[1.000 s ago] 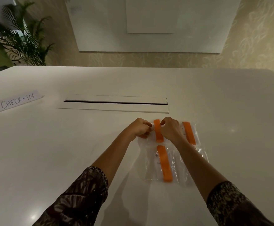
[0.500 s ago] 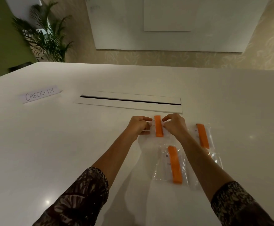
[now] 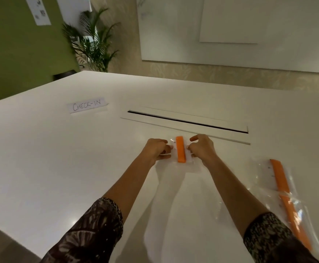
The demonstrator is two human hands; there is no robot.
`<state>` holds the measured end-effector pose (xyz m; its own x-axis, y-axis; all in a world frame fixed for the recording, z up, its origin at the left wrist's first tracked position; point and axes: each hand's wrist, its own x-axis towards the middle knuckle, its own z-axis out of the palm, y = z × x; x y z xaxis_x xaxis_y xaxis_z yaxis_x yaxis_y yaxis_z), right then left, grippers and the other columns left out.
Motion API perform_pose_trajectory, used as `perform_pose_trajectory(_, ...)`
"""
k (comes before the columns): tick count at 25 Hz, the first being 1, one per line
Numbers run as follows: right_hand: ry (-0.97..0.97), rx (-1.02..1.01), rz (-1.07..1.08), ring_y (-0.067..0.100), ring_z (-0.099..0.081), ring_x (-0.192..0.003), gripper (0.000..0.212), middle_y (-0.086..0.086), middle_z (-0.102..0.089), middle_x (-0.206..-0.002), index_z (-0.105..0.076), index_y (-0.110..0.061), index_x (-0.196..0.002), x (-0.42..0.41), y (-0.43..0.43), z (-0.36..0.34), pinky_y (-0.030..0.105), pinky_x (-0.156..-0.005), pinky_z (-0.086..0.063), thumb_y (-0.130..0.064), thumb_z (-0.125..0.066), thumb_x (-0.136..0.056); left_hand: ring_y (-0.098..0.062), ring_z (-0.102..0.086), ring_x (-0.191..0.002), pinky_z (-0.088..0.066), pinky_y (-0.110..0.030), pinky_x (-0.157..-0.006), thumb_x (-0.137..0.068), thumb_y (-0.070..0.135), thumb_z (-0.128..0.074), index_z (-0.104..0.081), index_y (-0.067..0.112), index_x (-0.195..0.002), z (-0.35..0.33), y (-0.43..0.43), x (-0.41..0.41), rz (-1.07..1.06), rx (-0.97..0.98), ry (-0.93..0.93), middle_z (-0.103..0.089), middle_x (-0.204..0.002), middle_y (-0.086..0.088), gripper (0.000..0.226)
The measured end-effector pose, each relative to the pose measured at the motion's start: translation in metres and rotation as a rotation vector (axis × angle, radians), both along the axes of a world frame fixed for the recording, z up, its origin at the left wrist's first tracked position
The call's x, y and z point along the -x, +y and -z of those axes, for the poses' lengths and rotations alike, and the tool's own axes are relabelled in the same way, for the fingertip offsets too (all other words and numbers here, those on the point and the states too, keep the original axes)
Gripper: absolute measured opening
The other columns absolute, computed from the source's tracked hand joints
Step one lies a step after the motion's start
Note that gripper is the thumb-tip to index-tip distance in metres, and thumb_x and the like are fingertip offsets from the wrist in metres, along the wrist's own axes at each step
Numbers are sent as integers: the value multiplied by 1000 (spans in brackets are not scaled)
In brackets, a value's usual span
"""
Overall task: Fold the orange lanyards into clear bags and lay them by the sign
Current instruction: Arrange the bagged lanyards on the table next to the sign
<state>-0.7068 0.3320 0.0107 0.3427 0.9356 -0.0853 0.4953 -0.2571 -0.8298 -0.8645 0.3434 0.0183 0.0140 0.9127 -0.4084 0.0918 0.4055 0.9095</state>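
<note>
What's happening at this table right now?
A person's left hand and right hand pinch the side edges of a small clear plastic bag holding a folded orange lanyard, midway across the white table. Two more bagged orange lanyards lie to the right. The handwritten CHECK-IN paper sign sits further off to the left, with no bag beside it yet.

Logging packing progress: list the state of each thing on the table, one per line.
Held bag: folded orange lanyard inside, pinched at both sides.
Left hand: pinches its left edge.
Right hand: pinches its right edge.
Farther right bag: filled, lying flat.
Nearer right bag: filled, lying flat.
Sign: no bag beside it.
Table hatch: ajar.
</note>
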Motion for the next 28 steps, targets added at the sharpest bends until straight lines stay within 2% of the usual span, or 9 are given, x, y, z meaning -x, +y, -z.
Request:
perform_pose_trajectory(1, 14, 2, -3, 23, -66, -78, 33, 8, -60, -101, -59, -10, -115, 14, 5, 0, 41, -81, -58, -4, -64, -83, -29, -64, -104, -58, -40, -85, -84, 0, -67, -62, 1, -119, 0, 5, 14, -5, 9, -4, -63, -116, -19, 35)
perform_pose_trajectory(3, 43, 13, -3, 23, -67, -81, 33, 9, -60, -104, -59, -10, -116, 41, 15, -1, 39, -81, -59, -7, -66, -84, -27, -66, -102, -57, -41, -86, -87, 2, -64, -63, -1, -115, -1, 12, 42, -14, 28, -28, -65, -113, -18, 29)
perform_pose_trajectory(10, 153, 40, -38, 26, -65, -93, 29, 11, -64, -106, -61, -9, -114, 153, 53, 2, 41, -86, -57, -12, -66, -85, -20, -69, -79, -60, -33, -66, -90, 1, -58, -65, -2, -101, -2, 43, 161, -84, 18, -57, -70, -90, -14, 13)
perform_pose_trajectory(16, 183, 43, -104, 27, -64, -96, 23, 11, -65, -104, -62, -9, -107, 240, 86, 4, 44, -89, -55, -12, -63, -85, -19, -67, -72, -59, -36, -70, -89, 0, -59, -64, -4, -96, -3, 62, 250, -133, 15, -70, -67, -81, -13, 9)
perform_pose_trajectory(25, 154, 71, -249, 30, -64, -99, 27, 15, -66, -106, -63, -6, -113, 325, 136, 5, 44, -91, -54, -9, -52, -88, -19, -63, -66, -58, -40, -80, -90, 2, -59, -62, -2, -86, 3, 87, 333, -279, 16, -111, -61, -73, -13, 7)
perform_pose_trajectory(28, 170, 90, -303, 31, -64, -99, 27, 16, -66, -105, -63, -5, -112, 348, 149, 4, 44, -91, -54, -6, -52, -87, -18, -63, -65, -59, -37, -74, -91, 2, -58, -61, -2, -89, 4, 95, 356, -314, 15, -97, -61, -73, -12, 5)
